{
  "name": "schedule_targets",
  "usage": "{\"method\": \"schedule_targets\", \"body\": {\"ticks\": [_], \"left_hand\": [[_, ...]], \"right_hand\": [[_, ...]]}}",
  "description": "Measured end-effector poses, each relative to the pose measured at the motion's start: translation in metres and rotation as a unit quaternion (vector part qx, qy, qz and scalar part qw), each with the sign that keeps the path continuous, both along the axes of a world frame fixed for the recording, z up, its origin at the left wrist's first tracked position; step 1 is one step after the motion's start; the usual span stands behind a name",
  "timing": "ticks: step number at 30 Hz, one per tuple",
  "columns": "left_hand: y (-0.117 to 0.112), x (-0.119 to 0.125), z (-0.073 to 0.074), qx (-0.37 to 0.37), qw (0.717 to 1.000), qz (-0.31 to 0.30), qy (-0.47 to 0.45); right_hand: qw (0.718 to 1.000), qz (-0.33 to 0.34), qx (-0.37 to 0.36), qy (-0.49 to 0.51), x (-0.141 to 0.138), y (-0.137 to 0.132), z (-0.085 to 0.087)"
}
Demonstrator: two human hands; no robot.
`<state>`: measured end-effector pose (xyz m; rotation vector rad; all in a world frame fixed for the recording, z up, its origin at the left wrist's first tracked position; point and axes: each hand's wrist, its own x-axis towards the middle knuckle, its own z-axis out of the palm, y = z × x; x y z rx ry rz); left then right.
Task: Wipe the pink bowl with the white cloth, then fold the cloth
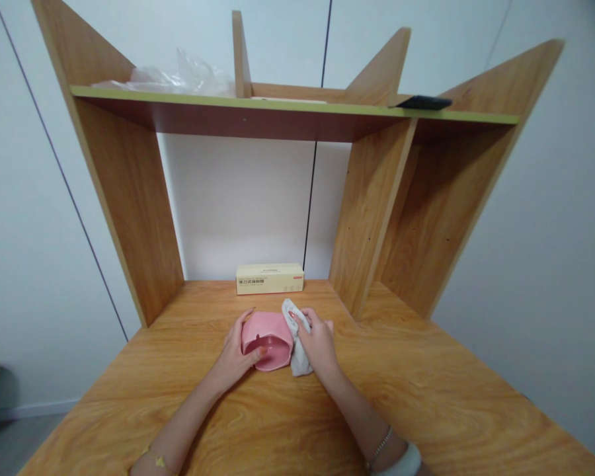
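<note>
A pink plastic container (268, 323) lies tipped on the wooden desk with its hollow opening toward me. My left hand (233, 355) grips its left side, the thumb inside the opening and the fingers round the back. A crumpled pale grey cloth (300, 358) is bunched in my right hand (319, 340), pressed against the container's right side. Just beyond the right hand shows a small pink piece (330, 325); whether it belongs to the container is hidden by the hand and cloth.
Behind the hands, a cream cardboard box (270, 280) with printed lettering stands on the desk (258, 430). A wooden shelf unit (367, 218) rises at the back. On its upper board lie clear plastic bags (178, 78) and a dark flat object (424, 102).
</note>
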<state>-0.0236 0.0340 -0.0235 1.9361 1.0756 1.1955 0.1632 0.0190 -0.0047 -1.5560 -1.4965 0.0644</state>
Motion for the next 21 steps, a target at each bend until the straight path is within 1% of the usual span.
{"method": "schedule_targets", "body": {"ticks": [3, 7, 10, 13, 15, 17, 21], "left_hand": [[0.000, 0.000, 0.002, -0.003, 1.000, -0.004, -0.014], [-0.002, 0.003, 0.004, -0.040, 0.997, 0.011, -0.064], [-0.004, 0.004, 0.006, -0.070, 0.994, 0.014, -0.088], [-0.006, 0.006, 0.009, -0.085, 0.992, 0.011, -0.097], [-0.007, 0.006, 0.010, -0.090, 0.991, 0.010, -0.102], [-0.008, 0.007, 0.012, -0.102, 0.988, 0.008, -0.117], [-0.007, 0.010, 0.017, -0.171, 0.970, 0.014, -0.172]], "right_hand": [[0.999, -0.006, -0.027, -0.018, 0.004, 0.004, -0.005], [0.996, -0.048, -0.059, -0.042, 0.010, 0.007, -0.008], [0.997, -0.066, -0.036, -0.021, 0.010, 0.007, -0.004], [0.999, -0.033, 0.020, 0.007, 0.005, 0.005, 0.000], [0.999, 0.001, 0.038, 0.004, 0.002, 0.004, -0.001], [0.999, 0.012, 0.032, -0.013, 0.002, 0.005, -0.004], [0.998, -0.015, -0.010, -0.053, 0.008, 0.008, -0.009]]}}
